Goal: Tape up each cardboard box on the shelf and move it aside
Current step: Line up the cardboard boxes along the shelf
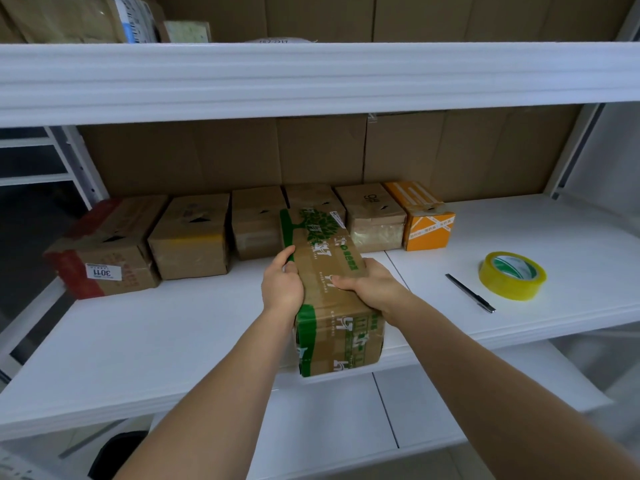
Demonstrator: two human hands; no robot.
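A long brown cardboard box with green print (329, 271) lies lengthwise on the white shelf (173, 341), its near end at the shelf's front edge. My left hand (282, 284) grips its left side, thumb on the top edge. My right hand (369, 285) grips its right side with fingers curled over the top. A roll of yellowish clear tape (512, 275) lies flat on the shelf to the right. A row of several cardboard boxes (194, 237) stands behind along the back, ending in an orange box (424, 220) at the right.
A dark pen (470, 292) lies between the held box and the tape roll. Flat cardboard sheets (311, 154) line the shelf's back. An upper shelf board (311, 77) overhangs, and a lower shelf (346, 420) shows below. A red-edged box (104, 254) stands at the far left.
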